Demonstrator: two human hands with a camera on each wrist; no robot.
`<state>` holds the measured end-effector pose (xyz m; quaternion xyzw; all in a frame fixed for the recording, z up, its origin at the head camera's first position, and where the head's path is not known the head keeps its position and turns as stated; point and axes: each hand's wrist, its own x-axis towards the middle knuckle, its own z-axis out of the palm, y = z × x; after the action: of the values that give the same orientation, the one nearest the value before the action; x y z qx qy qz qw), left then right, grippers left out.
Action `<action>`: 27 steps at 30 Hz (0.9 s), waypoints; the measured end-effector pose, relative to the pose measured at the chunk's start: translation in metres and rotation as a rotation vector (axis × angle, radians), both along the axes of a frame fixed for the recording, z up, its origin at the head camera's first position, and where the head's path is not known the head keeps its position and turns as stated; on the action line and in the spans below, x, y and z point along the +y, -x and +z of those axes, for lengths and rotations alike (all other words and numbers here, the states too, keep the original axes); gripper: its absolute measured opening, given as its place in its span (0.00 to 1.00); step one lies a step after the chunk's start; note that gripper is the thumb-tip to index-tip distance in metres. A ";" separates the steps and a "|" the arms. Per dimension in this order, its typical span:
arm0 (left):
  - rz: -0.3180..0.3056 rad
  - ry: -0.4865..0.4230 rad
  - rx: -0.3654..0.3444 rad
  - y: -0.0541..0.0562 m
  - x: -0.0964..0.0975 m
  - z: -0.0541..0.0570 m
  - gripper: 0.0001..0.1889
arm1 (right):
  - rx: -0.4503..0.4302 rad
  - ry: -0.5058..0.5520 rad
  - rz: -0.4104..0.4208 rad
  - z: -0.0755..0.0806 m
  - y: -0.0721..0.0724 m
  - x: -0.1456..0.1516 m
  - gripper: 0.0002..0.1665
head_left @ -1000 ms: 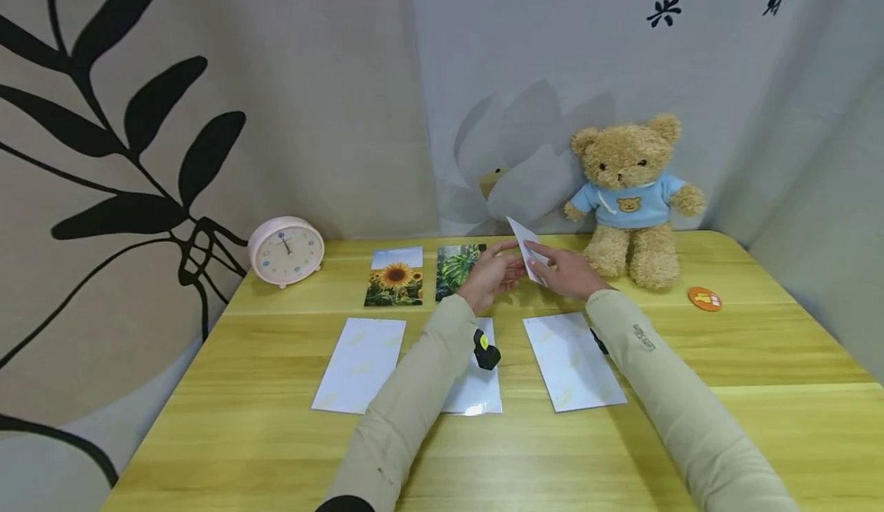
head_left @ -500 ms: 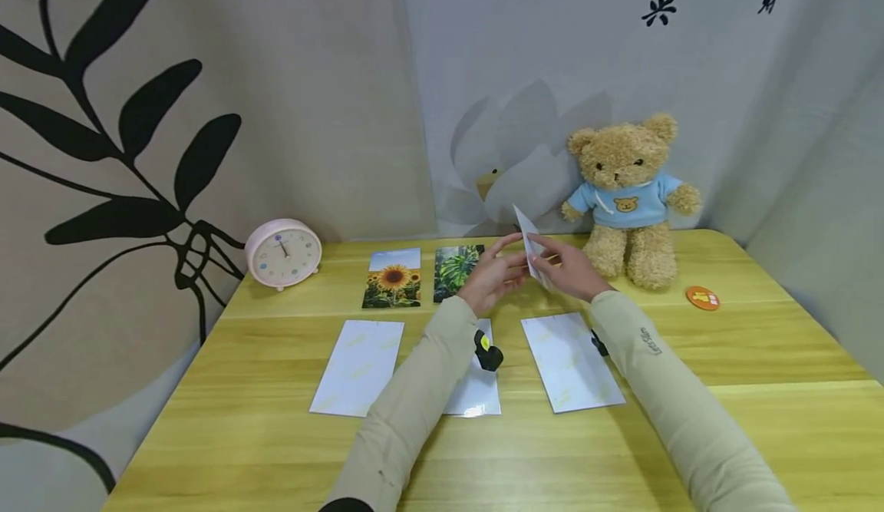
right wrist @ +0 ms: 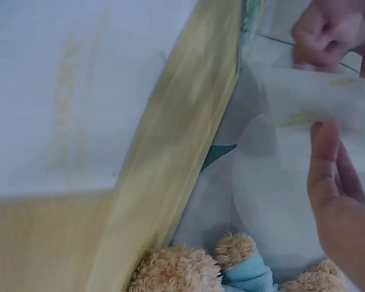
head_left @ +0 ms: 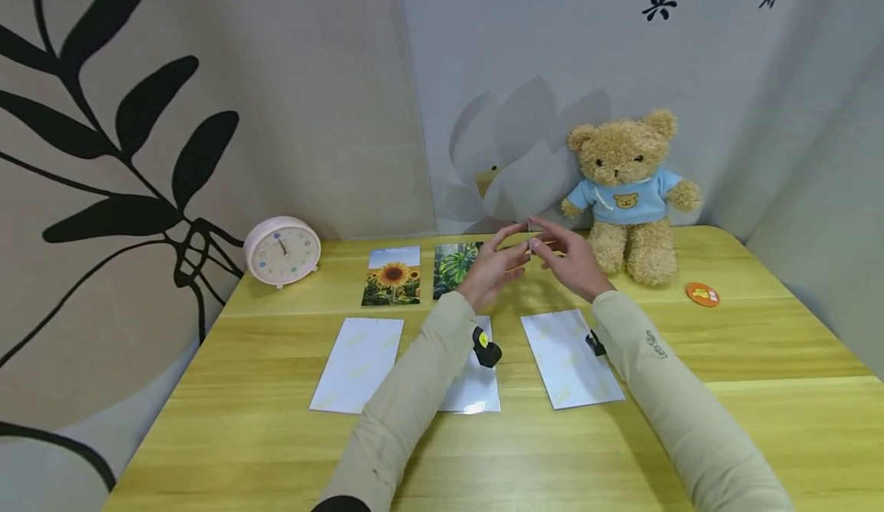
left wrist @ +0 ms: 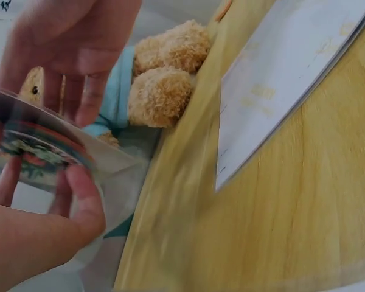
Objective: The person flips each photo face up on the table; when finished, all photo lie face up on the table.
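Above the back of the table, both hands hold a photo print (head_left: 529, 246), seen nearly edge-on in the head view. In the left wrist view, its picture side shows a round dish with red and green food (left wrist: 39, 152). Its white back (right wrist: 292, 100), with faint yellow lettering, shows in the right wrist view. My left hand (head_left: 492, 270) pinches it from the left, its fingers on the picture side. My right hand (head_left: 572, 260) pinches it from the other side, thumb on the white back. A sunflower photo (head_left: 391, 276) and a green leaf photo (head_left: 452, 262) lie left of the hands.
Three white sheets lie nearer the front: a left sheet (head_left: 357, 364), a middle sheet (head_left: 475, 393) partly under the left sleeve, and a right sheet (head_left: 569, 358). A pink clock (head_left: 283, 251) stands at left. A teddy bear (head_left: 627, 193) and an orange disc (head_left: 702, 294) are at right.
The photo print has turned from a slanted position to nearly edge-on between the hands. The left fingers have come to its edge, and the right fingers have shifted. The other objects stay put.
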<state>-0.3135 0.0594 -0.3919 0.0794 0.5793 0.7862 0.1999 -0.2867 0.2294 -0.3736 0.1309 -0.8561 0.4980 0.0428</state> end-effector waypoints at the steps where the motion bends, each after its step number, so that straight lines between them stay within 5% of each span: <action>1: -0.009 -0.003 0.005 0.000 -0.001 0.001 0.21 | 0.011 0.020 -0.005 0.001 -0.001 -0.001 0.32; 8: -0.051 0.062 0.025 0.001 -0.007 0.004 0.19 | 0.060 0.110 0.021 0.004 -0.005 -0.003 0.35; 17: -0.051 0.184 0.065 -0.001 -0.012 0.004 0.20 | 0.102 0.074 0.053 0.000 -0.008 0.000 0.34; 27: -0.009 0.229 0.050 0.004 -0.021 0.003 0.26 | 0.134 0.033 -0.084 -0.004 -0.008 0.005 0.30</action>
<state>-0.3171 0.0388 -0.3890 0.0784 0.6697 0.7119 0.1965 -0.2790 0.2345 -0.3778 0.1272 -0.8477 0.5001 0.1227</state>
